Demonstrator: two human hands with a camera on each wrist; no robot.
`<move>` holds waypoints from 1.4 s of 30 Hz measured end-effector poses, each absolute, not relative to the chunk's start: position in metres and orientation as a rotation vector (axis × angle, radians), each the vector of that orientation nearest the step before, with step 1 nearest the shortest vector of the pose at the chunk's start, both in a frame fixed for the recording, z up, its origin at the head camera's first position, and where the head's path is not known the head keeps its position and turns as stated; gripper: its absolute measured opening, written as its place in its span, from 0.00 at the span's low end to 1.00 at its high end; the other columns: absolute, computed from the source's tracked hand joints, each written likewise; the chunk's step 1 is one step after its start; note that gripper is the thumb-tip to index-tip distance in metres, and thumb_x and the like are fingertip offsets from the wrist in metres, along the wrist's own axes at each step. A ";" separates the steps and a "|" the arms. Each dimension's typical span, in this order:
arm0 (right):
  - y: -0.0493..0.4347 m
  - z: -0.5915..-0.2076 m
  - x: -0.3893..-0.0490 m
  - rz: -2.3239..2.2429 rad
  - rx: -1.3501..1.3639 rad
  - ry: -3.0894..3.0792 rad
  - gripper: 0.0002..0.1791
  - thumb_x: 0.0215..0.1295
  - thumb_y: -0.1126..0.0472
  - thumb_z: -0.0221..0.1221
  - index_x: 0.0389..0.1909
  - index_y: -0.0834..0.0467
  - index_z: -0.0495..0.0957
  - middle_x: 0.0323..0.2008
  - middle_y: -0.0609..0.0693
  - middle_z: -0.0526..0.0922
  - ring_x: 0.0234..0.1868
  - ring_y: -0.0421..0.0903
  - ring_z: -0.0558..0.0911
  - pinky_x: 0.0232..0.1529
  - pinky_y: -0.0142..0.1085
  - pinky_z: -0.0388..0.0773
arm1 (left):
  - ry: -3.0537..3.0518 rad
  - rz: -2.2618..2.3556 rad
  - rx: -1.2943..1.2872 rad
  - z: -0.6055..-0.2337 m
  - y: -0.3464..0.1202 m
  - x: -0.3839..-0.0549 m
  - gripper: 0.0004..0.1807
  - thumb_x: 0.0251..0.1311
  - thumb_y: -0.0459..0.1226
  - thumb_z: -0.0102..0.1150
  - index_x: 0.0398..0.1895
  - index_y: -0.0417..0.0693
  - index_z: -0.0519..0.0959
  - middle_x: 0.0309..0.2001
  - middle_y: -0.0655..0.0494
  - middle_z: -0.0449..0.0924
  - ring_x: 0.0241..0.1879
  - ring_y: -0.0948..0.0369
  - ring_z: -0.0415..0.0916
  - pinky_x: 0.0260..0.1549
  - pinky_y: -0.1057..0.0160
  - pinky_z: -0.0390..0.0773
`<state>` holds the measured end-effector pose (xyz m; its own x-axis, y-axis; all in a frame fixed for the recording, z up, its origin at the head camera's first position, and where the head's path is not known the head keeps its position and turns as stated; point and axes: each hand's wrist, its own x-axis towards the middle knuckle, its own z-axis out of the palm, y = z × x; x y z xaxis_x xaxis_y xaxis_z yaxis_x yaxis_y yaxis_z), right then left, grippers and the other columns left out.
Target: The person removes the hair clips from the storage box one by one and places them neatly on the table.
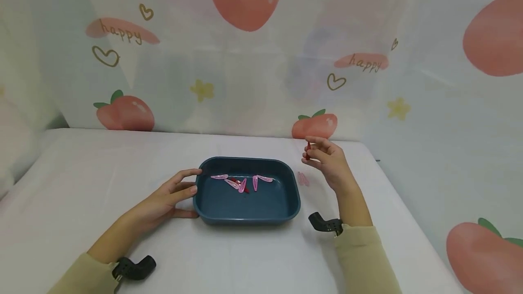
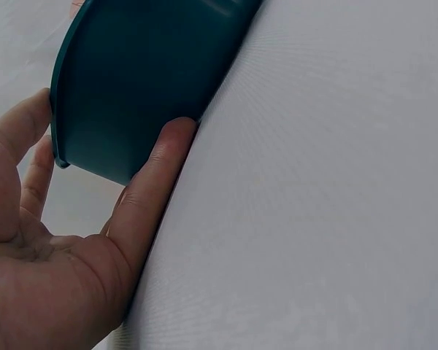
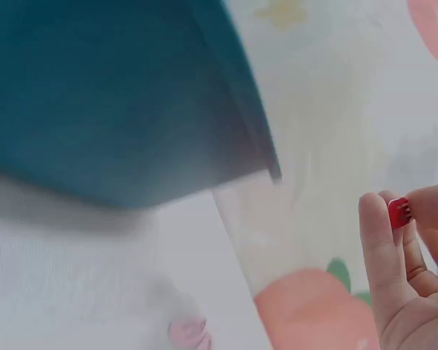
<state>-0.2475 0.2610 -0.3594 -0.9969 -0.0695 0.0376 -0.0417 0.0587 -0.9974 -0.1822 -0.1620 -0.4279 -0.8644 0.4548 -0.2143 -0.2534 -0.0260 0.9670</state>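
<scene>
Across the white table point(image 1: 102, 171), I see a blue tray point(image 1: 247, 210). The left hand point(image 1: 165, 196) touches its left end, fingers spread and fairly straight; only the left wrist view reveals a fingertip low on the outer wall. Off the tray's far right corner, the right hand point(image 1: 328, 160) pinches a red clip point(image 3: 400, 212) between thumb and fingertips. Only the head view shows pink clips point(image 1: 265, 178) inside the tray.
</scene>
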 end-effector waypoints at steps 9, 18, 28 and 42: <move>0.277 -0.383 -0.242 -2.005 0.027 2.434 0.18 0.73 0.64 0.55 0.62 0.64 0.72 0.40 0.52 0.77 0.39 0.42 0.83 0.46 0.33 0.85 | 1.767 1.936 0.191 -0.432 -0.162 -0.179 0.30 0.74 0.41 0.53 0.75 0.63 0.59 0.73 0.38 0.52 0.69 0.37 0.60 0.47 0.41 0.82; 0.278 -0.385 -0.242 -1.947 0.036 2.501 0.19 0.73 0.64 0.56 0.61 0.65 0.72 0.41 0.53 0.79 0.39 0.44 0.83 0.45 0.33 0.85 | 1.775 1.939 0.195 -0.429 -0.163 -0.180 0.30 0.73 0.41 0.54 0.75 0.62 0.59 0.73 0.37 0.53 0.68 0.37 0.61 0.47 0.40 0.82; 0.278 -0.391 -0.249 -1.813 0.048 2.519 0.21 0.70 0.67 0.57 0.62 0.69 0.72 0.41 0.58 0.76 0.36 0.45 0.82 0.42 0.34 0.86 | 1.776 1.945 0.190 -0.426 -0.166 -0.178 0.30 0.73 0.42 0.54 0.75 0.62 0.58 0.73 0.37 0.52 0.69 0.37 0.58 0.47 0.40 0.82; 0.291 -0.401 -0.252 -1.379 0.081 2.742 0.17 0.69 0.64 0.57 0.57 0.64 0.77 0.45 0.62 0.81 0.38 0.49 0.81 0.39 0.31 0.83 | 1.789 1.938 0.201 -0.427 -0.162 -0.183 0.30 0.73 0.41 0.54 0.75 0.62 0.59 0.73 0.38 0.52 0.69 0.36 0.59 0.47 0.40 0.82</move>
